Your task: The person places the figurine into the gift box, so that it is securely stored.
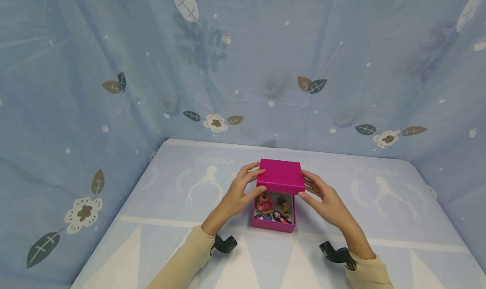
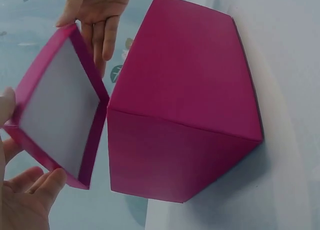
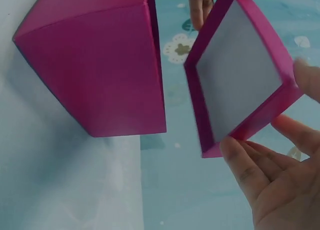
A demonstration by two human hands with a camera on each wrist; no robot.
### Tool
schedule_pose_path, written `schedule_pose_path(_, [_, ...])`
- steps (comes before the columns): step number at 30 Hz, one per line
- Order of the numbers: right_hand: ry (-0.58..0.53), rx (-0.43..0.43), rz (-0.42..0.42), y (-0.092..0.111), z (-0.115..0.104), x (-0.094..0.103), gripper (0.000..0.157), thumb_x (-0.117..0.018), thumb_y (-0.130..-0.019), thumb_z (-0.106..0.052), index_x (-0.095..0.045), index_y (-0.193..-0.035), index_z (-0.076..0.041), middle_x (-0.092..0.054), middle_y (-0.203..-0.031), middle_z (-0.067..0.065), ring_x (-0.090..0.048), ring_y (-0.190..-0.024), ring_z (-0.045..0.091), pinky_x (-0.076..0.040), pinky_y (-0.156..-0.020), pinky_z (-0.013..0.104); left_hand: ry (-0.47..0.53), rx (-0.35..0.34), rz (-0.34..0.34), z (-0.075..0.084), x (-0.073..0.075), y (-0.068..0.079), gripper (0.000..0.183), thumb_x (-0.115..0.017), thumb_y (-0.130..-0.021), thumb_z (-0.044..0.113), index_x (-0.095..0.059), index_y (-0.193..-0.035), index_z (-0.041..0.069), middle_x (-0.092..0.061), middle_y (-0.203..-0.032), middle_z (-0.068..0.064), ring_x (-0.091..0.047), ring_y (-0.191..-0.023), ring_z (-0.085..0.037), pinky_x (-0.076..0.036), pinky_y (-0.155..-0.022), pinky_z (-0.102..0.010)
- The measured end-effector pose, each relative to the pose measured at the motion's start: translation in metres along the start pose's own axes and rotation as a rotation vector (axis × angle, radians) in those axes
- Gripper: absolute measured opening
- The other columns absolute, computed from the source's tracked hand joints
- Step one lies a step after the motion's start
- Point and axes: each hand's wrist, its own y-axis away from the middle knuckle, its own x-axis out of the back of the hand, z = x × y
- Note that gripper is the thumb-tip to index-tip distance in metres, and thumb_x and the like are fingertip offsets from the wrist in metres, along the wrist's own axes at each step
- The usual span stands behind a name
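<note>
Between both hands a magenta box lid (image 1: pixel 282 176) is held over the back part of a magenta box (image 1: pixel 273 225). My left hand (image 1: pixel 237 194) grips the lid's left side, thumb at the near corner. The right side is gripped by my right hand (image 1: pixel 328 202) in the same way. Inside the box lie a pink bear figure (image 1: pixel 264 203), a dark-haired doll figure (image 1: pixel 281 217) and other small toys; the lid hides the back of the box. Both wrist views show the lid's white inside (image 2: pixel 65 104) and a gap between lid and box wall (image 3: pixel 100 74).
The box stands on a table with a pale blue and white patterned cloth (image 1: pixel 152 247). A blue curtain with leaves and flowers (image 1: pixel 247 61) hangs behind the table and along its sides. A black wrist mount (image 1: pixel 225 244) sticks out by each sleeve.
</note>
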Motion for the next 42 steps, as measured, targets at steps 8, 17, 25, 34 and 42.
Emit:
schedule_pose_path(8, [0.123, 0.042, 0.017, 0.001, -0.002, -0.003, 0.054, -0.072, -0.089, -0.014, -0.054, -0.140, -0.011, -0.041, -0.151, 0.015, -0.046, -0.134, 0.034, -0.049, -0.097, 0.033, -0.077, -0.041, -0.044, 0.000, 0.000, -0.001, 0.051, -0.075, -0.087, 0.019, -0.057, -0.133, 0.007, -0.039, -0.149, -0.017, -0.048, -0.133, -0.028, -0.047, -0.106, -0.036])
schedule_pose_path(17, [0.153, 0.096, 0.031, -0.001, 0.001, -0.005, 0.054, -0.075, -0.085, -0.009, -0.057, -0.136, -0.009, -0.045, -0.146, 0.015, -0.049, -0.131, 0.033, -0.049, -0.096, 0.031, -0.110, -0.036, -0.046, -0.002, 0.003, -0.001, 0.058, -0.079, -0.084, 0.019, -0.057, -0.136, 0.009, -0.038, -0.151, -0.016, -0.043, -0.138, -0.028, -0.044, -0.108, -0.043])
schedule_pose_path(25, [0.214, 0.108, 0.038, 0.004, -0.005, -0.013, 0.055, -0.077, -0.084, -0.010, -0.058, -0.135, -0.011, -0.045, -0.146, 0.014, -0.056, -0.124, 0.032, -0.053, -0.091, 0.043, -0.088, 0.015, -0.063, -0.001, 0.007, 0.009, 0.057, -0.078, -0.084, 0.023, -0.058, -0.136, 0.013, -0.038, -0.154, -0.012, -0.043, -0.139, -0.026, -0.045, -0.107, -0.042])
schedule_pose_path(34, [0.308, 0.157, 0.056, 0.020, -0.003, -0.032, 0.057, -0.080, -0.081, -0.012, -0.059, -0.134, -0.014, -0.046, -0.146, 0.013, -0.067, -0.108, 0.024, -0.057, -0.087, 0.040, -0.107, -0.057, -0.068, -0.001, 0.012, 0.031, 0.058, -0.081, -0.081, 0.019, -0.059, -0.134, 0.010, -0.038, -0.151, -0.016, -0.045, -0.137, -0.029, -0.049, -0.104, -0.038])
schedule_pose_path(42, [0.288, 0.153, 0.113, 0.029, -0.001, -0.037, 0.057, -0.081, -0.079, -0.011, -0.061, -0.132, -0.016, -0.049, -0.144, 0.012, -0.060, -0.114, 0.023, -0.053, -0.087, 0.019, -0.102, -0.062, -0.087, -0.001, 0.008, 0.036, 0.057, -0.080, -0.082, 0.021, -0.059, -0.133, 0.009, -0.039, -0.150, -0.017, -0.045, -0.137, -0.029, -0.049, -0.103, -0.037])
